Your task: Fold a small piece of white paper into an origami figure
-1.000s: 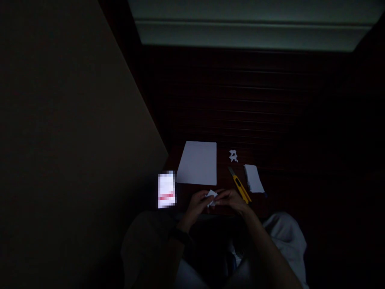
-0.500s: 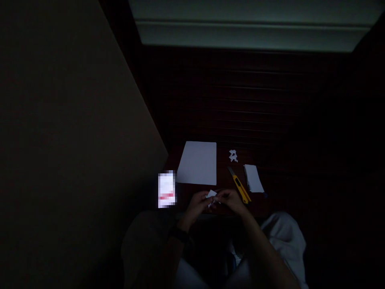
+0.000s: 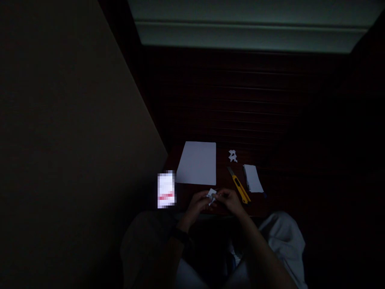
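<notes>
Currently left hand [image 3: 198,201] and right hand [image 3: 230,199] both pinch folded paper [image 3: 212,192], fingers nearly closed on it; yellow cutter [image 3: 239,186] at its 2 o'clock, white sheet [image 3: 197,163] at its 11.

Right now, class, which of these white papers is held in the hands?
The small piece between the left hand and right hand. The large sheet, the little scraps and the narrower paper beside the yellow cutter lie on the table instead.

Small white folded paper [image 3: 212,192], one corner pointing away, held between both hands' fingers [image 3: 224,193].
</notes>
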The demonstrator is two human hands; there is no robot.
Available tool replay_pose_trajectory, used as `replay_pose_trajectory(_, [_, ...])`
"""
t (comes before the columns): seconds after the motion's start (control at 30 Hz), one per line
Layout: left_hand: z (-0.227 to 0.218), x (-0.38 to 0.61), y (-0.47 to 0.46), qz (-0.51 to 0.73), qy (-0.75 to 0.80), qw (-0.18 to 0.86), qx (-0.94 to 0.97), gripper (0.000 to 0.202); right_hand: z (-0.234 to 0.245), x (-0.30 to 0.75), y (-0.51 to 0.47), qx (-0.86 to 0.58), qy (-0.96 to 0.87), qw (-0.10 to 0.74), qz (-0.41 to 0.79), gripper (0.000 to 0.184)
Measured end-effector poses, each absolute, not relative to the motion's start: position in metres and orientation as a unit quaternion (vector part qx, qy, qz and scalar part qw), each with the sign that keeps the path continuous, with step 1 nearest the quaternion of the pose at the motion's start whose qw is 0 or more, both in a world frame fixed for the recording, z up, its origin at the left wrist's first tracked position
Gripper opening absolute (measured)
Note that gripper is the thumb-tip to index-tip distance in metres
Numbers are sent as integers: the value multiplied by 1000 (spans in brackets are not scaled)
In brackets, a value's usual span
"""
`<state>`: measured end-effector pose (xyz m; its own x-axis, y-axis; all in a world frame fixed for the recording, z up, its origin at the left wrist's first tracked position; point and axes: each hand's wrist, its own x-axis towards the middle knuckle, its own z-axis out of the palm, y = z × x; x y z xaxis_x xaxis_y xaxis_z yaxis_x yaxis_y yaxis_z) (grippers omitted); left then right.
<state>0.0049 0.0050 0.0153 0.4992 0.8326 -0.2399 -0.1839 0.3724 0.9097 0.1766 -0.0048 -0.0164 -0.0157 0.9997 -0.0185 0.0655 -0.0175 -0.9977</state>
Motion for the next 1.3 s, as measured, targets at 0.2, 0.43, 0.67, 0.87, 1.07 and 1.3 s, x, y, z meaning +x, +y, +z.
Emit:
replay_pose_trajectory(0.2, [19,6,4,339,369,732,462,57,-20,176,-4,-515,-503,494,488,20])
replay_pose_trajectory(0.43, [9,10,5,365,378,711,467,40,-16,177,-3,-496,-510,501,493,20])
replay_pose_trajectory(0.67, [14,8,3,381,390,728,415,41,-12,180,-6,-475,-450,511,557,26])
replay_pose_trajectory(0.87, [19,8,3,382,385,738,401,39,-13,179,-7,-484,-410,516,575,32])
replay_pose_trajectory(1.07, [16,7,5,385,386,727,417,37,-13,178,-5,-495,-439,534,527,27])
replay_pose_trajectory(1.3, [10,11,2,402,407,696,435,39,-13,178,-5,-507,-472,510,511,20])
